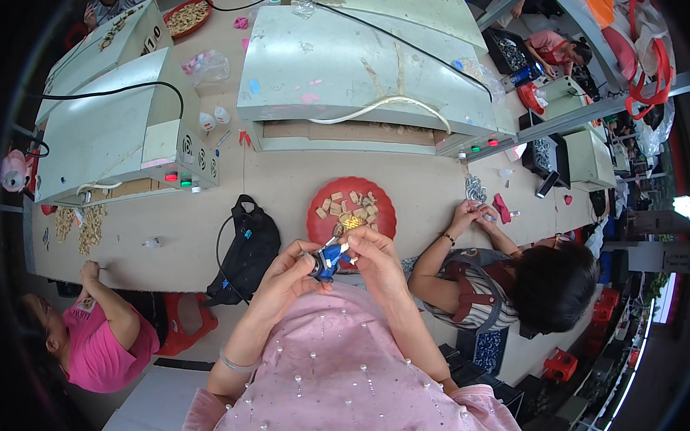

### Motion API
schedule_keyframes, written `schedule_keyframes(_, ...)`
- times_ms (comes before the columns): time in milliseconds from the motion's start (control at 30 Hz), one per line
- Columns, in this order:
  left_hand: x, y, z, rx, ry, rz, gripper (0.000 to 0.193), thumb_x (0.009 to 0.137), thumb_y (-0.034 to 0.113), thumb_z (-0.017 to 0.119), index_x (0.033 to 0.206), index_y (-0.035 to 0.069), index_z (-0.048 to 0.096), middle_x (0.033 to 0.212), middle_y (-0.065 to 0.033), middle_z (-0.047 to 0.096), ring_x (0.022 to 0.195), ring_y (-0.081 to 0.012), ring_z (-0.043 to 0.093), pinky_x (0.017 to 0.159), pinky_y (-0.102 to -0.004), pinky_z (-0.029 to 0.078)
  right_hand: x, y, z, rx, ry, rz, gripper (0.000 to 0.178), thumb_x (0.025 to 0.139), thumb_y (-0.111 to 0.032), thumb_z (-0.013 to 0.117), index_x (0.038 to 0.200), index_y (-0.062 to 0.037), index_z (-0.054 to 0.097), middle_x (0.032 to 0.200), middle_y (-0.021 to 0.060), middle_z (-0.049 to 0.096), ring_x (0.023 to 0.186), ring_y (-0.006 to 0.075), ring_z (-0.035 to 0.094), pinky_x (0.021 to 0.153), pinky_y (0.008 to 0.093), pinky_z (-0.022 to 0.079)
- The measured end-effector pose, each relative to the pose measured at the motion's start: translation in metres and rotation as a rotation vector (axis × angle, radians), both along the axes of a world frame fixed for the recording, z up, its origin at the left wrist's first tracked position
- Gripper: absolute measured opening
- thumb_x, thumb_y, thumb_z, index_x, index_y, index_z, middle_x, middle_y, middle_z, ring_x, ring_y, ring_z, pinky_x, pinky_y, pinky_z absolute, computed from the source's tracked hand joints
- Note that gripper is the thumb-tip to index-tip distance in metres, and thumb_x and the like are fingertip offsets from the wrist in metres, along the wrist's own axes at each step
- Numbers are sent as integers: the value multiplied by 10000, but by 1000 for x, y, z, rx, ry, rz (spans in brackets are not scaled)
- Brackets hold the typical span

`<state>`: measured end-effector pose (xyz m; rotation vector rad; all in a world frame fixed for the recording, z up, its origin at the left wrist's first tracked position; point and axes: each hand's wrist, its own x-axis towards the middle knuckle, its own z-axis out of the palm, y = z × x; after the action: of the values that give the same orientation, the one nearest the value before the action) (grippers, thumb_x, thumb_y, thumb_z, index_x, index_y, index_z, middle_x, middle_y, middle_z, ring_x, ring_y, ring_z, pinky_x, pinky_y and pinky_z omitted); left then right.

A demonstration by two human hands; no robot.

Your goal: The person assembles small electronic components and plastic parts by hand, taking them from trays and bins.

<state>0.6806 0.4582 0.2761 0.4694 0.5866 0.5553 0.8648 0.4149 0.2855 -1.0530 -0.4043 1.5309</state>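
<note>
**Both hands close on a small blue part above the red tray**

The long beige worktop (284,190) runs left to right, with pale grey machines (351,69) along its far side and a second one (110,128) at far left. A black bag (243,249) lies to the left of a round red tray (318,222) that holds small tan pieces (353,208). Co-workers sit on either side: a person in a pink top (101,343) at near left and one in a striped top (473,286) at right, handling small items of their own.

Just nearer than the tray, the left hand (284,278) curls around a small blue part (329,259) with a dark round end, fingers wrapped and pinching it. The right hand (377,263) meets it from the right, its fingertips pressed onto the part's top end, where something light and thin shows.

To do this well, I judge that the left hand should keep the part steady and close above the tray, while the right works only with its fingertips, so nothing slips or drops among the tan pieces.
</note>
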Motion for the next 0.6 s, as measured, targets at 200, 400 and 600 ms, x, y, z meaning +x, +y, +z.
schedule_keyframes(200, 1, -1, 7, 28, 36, 53, 301, 966, 220, 496, 1170, -1, 479, 991, -111, 594, 761, -192, 646, 695, -287, 532, -3, 0, 0, 16, -32, 0, 130, 879, -162, 633, 918, -39, 652, 887, 7, 641, 827, 75, 525, 788, 246, 398)
schedule_keyframes(400, -4, 3, 8, 133, 72, 63, 431, 981, 265, 444, 1304, -20, 422, 1067, -123, 594, 796, -186, 632, 694, -279, 512, -10, 3, 5, 54, -104, 15, 109, 861, -107, 650, 942, -34, 646, 876, 8, 640, 852, 78, 558, 797, 238, 429)
schedule_keyframes(600, 0, 9, 6, 317, 117, 99, 422, 991, 178, 400, 1376, 6, 388, 1246, -104, 537, 993, -125, 567, 829, -264, 471, -7, 6, 5, 223, -143, 43, 313, 810, -28, 679, 1110, -27, 589, 1036, 21, 586, 906, 79, 547, 790, 218, 446)
